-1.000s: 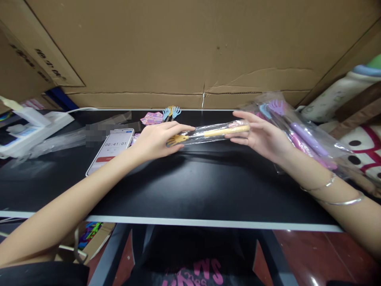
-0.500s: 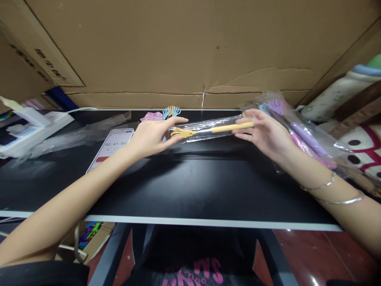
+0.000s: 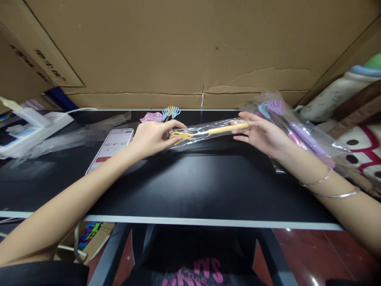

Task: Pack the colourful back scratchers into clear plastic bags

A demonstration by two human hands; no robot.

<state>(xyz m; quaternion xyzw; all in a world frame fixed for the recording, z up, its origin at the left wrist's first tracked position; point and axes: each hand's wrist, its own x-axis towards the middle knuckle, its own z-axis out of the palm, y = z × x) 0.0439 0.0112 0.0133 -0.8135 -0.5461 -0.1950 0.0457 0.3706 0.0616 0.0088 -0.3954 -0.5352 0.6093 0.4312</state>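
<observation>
A yellow back scratcher (image 3: 222, 129) lies inside a clear plastic sleeve (image 3: 200, 140), held level just above the black table. My left hand (image 3: 151, 137) pinches the claw end between thumb and fingers. At the handle end, my right hand (image 3: 266, 136) grips the sleeve and handle, with its lower fingers spread. Beyond my left hand, blue and yellow back scratcher claws (image 3: 171, 112) stick up beside pink printed cards (image 3: 151, 116). More wrapped back scratchers, one with a purple handle (image 3: 306, 138), lie in a plastic bag to the right, partly behind my right hand.
A phone (image 3: 111, 147) showing a running timer lies left of my left hand. Farther left are crumpled clear plastic (image 3: 68, 137) and a white power strip (image 3: 38, 131). Cardboard (image 3: 190, 51) walls the back. A bottle (image 3: 330, 93) and a plush toy (image 3: 361, 147) crowd the right.
The wrapped back scratcher and my right hand have shifted slightly left. My left hand keeps its pinch at the claw end. The phone's timer has advanced by a second.
</observation>
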